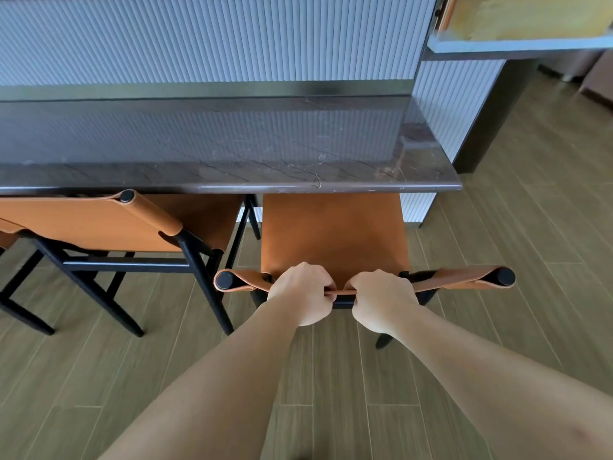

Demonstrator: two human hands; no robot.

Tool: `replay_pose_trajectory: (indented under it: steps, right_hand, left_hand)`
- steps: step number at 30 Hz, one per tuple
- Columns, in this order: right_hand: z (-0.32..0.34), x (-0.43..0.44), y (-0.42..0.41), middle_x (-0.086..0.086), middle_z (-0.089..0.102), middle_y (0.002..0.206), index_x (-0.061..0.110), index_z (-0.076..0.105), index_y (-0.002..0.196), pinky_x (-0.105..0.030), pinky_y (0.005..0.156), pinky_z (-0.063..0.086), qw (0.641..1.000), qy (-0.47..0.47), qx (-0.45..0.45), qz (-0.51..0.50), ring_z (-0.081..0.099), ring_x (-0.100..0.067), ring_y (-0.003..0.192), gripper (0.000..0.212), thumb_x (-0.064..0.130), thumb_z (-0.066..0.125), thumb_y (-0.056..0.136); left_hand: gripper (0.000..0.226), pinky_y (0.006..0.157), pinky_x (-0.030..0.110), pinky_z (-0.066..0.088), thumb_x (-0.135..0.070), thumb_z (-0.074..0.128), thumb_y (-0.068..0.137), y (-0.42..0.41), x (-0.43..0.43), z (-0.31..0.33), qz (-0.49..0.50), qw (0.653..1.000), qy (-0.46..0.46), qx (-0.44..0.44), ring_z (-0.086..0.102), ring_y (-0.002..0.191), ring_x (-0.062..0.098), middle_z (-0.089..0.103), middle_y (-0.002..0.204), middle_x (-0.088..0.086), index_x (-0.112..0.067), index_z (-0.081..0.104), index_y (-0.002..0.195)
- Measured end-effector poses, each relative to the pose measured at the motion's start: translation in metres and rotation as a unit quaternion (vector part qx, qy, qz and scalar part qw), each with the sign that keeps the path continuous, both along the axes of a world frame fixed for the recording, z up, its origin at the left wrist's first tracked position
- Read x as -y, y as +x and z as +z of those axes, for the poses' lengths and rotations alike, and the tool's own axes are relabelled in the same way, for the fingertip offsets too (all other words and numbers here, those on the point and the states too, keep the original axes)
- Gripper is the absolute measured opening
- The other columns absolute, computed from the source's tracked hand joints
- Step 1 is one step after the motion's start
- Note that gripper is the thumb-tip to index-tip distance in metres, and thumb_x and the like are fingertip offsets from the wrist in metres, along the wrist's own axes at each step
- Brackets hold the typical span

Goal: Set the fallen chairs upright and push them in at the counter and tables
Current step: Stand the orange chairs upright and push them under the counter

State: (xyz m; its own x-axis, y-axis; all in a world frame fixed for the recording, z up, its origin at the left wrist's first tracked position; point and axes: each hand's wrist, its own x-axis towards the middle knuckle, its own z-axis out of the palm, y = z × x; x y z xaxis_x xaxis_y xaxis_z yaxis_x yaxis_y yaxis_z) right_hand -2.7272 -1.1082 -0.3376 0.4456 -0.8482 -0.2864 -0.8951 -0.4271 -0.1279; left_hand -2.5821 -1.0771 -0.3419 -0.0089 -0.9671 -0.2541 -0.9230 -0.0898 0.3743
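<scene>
Wood-pattern floor [497, 293] runs under a long counter [232, 174] with a dark, veined stone top, and behind it stands a white ribbed panel [199, 38].

At this counter two chairs are in view, and both stand upright, so for them the lifting seems done. The neighbour chair [99, 224] on your left sits close to the counter, with its seat partly under the edge. The chair in your hands [335, 234] stands straight before you. Its orange leather seat reaches the counter edge at the front, but most of it is outside, so I judge that you can push it a little more in. Chairs at the tables are not in view, so I cannot tell what is left there.

This chair has a black frame and an orange leather backrest [457, 280] looped around black posts. Your left hand [300, 293] and right hand [381, 298] grip the backrest's top edge close together, fingers curled tight over it.
</scene>
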Motion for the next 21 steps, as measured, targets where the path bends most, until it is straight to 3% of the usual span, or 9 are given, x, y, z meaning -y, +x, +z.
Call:
replay_pose_trajectory:
  steps: [12,21]
  right_hand:
    - [0.000,0.076,0.022,0.006,0.058,0.070,0.029,0.066,0.099,-0.026,0.052,0.036,0.997,-0.058,-0.037,0.020,0.055,-0.016,0.061,0.017,0.025,0.052,0.091]
    - [-0.003,0.120,0.036,0.006,0.061,0.071,0.030,0.068,0.101,-0.026,0.058,0.049,0.997,-0.067,-0.025,0.015,0.059,-0.015,0.062,0.018,0.029,0.053,0.091]
  left_hand:
    - [0.018,0.054,0.030,0.054,-0.022,0.054,0.083,0.021,0.077,0.002,-0.029,0.999,-0.025,0.024,0.058,0.065,0.015,0.061,0.074,-0.008,-0.030,0.069,0.086]
    - [0.016,0.051,0.026,0.052,-0.023,0.057,0.080,0.034,0.127,-0.005,-0.025,0.999,-0.041,0.020,0.058,0.062,0.014,0.061,0.072,-0.008,-0.029,0.071,0.084]
